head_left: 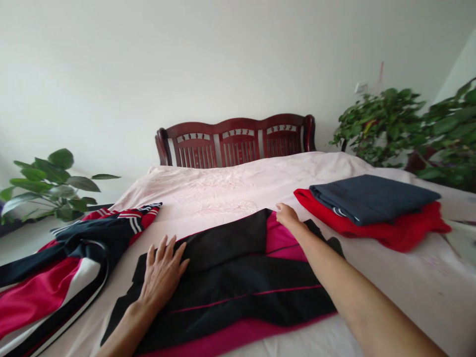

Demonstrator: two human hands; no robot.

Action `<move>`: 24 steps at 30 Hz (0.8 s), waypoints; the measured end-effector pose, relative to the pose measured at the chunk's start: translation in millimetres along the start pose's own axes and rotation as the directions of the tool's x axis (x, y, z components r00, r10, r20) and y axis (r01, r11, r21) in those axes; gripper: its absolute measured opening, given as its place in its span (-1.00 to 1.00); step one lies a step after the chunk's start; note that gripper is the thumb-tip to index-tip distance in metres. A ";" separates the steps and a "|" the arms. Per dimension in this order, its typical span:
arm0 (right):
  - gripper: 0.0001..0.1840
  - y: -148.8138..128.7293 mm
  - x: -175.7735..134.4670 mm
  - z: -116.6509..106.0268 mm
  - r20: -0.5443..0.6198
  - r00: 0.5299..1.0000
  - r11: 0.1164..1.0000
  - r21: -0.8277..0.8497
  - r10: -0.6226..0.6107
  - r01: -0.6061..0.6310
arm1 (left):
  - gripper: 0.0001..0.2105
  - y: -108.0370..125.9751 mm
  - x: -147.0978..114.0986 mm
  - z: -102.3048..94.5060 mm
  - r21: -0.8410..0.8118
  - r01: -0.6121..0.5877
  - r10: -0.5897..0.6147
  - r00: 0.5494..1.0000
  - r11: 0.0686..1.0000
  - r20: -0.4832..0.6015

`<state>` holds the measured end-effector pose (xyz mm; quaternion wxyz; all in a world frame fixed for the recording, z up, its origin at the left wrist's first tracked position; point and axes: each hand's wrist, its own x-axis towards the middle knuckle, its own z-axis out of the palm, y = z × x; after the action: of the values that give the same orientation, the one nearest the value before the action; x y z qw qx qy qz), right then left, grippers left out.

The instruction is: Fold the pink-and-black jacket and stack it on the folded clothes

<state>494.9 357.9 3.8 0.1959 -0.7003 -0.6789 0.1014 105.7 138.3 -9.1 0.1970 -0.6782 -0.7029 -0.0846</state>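
Folding appears partly done: a dark blue garment [374, 198] lies folded on a red one [401, 229] at the right of the bed [230, 188], while the red, white and navy jackets [70, 258] at the left remain loose. The black-and-magenta garment [238, 277] lies mid-bed, partly folded. Left hand [162, 271] rests flat on it, fingers spread. Right hand [287, 214] touches its far edge, fingers curled; whether they pinch the cloth cannot be told.
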 end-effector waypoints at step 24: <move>-0.58 6.0 35.9 34.3 -0.015 0.998 0.971 0.232 0.066 -0.061 | -0.65 170.6 56.2 1.4 -0.716 -0.209 0.374 0.924 0.666 0.078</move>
<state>488.4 398.2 -25.1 0.2806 -0.6950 -0.6375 0.1783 273.7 201.7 -13.6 -0.1399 -0.8107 -0.5177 -0.2348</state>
